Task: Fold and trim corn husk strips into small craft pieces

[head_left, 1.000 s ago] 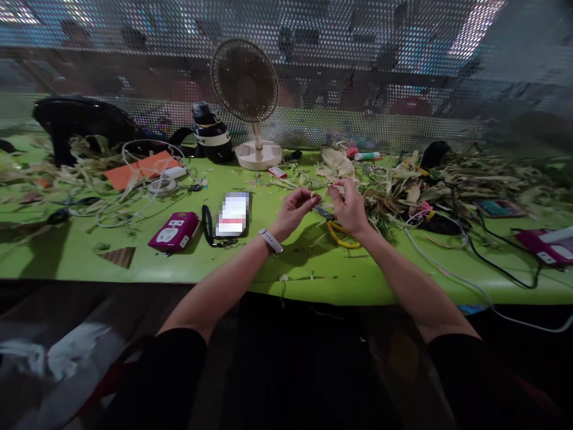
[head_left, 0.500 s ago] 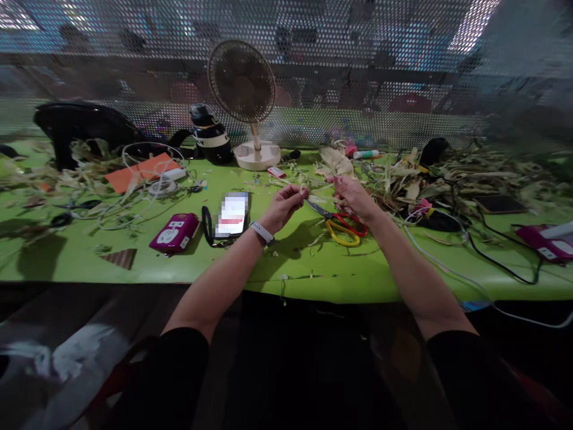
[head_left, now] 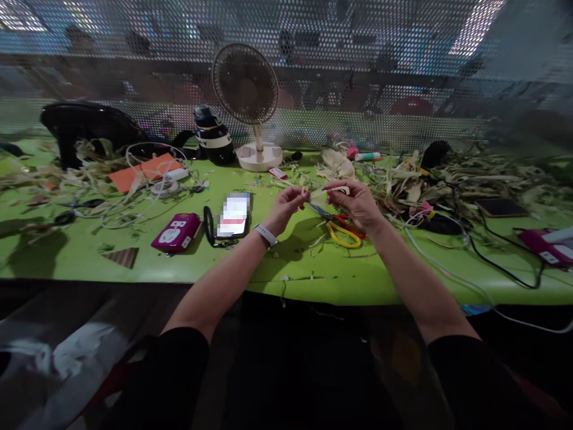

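Fingers of the left hand [head_left: 285,208] and right hand [head_left: 359,206] pinch a pale strip [head_left: 318,195] between them above the desk [head_left: 286,263], presumably to steady it. Scissors [head_left: 330,219] lie just below the hands, probably for easy reach.

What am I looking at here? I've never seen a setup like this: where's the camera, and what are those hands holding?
There's no machine at work: these are a person's bare hands, seen by a camera worn on their head, looking forward and down. The right hand pinches a pale strip resembling dried husk. The left hand's fingertips are pinched too; what they grip is too small to tell. Below the hands, scissors lie on the green table. Around them are a phone, a purple power socket block, a desk fan, a black bottle and husk-like scraps.
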Demonstrator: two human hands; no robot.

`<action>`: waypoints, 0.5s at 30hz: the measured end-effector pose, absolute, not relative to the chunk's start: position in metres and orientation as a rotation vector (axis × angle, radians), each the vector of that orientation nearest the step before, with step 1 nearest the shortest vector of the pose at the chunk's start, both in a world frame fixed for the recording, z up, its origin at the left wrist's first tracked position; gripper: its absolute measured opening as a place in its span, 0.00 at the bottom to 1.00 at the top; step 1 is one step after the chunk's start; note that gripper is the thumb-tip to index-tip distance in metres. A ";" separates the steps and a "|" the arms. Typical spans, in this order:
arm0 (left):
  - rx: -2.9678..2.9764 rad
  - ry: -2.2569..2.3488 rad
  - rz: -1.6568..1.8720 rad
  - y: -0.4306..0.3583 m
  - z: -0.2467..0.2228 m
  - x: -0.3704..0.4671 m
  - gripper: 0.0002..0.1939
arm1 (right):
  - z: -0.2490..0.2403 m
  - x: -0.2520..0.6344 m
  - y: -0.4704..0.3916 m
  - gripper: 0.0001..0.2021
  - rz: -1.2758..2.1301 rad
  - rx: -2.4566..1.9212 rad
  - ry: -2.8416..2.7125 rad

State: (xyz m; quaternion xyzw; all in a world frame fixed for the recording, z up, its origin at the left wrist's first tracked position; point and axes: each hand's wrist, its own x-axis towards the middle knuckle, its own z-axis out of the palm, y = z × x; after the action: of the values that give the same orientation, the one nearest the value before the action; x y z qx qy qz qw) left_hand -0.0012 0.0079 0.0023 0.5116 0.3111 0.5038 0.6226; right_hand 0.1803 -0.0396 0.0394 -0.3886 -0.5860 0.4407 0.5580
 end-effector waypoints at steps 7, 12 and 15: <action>1.252 0.625 1.133 0.005 0.002 0.003 0.21 | 0.040 0.177 -0.042 0.28 1.004 -1.063 -1.366; 1.254 0.630 1.142 0.003 0.001 0.005 0.20 | 0.040 0.173 -0.039 0.28 1.046 -1.077 -1.302; 1.244 0.642 1.152 0.004 0.000 0.005 0.19 | 0.041 0.172 -0.040 0.27 1.096 -1.123 -1.301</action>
State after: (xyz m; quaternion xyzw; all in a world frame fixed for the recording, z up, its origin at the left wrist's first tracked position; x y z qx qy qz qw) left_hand 0.0053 0.0037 -0.0003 0.5404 0.2788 0.5002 0.6165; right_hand 0.1722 -0.0400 0.0410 -0.4691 -0.5435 0.4579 0.5242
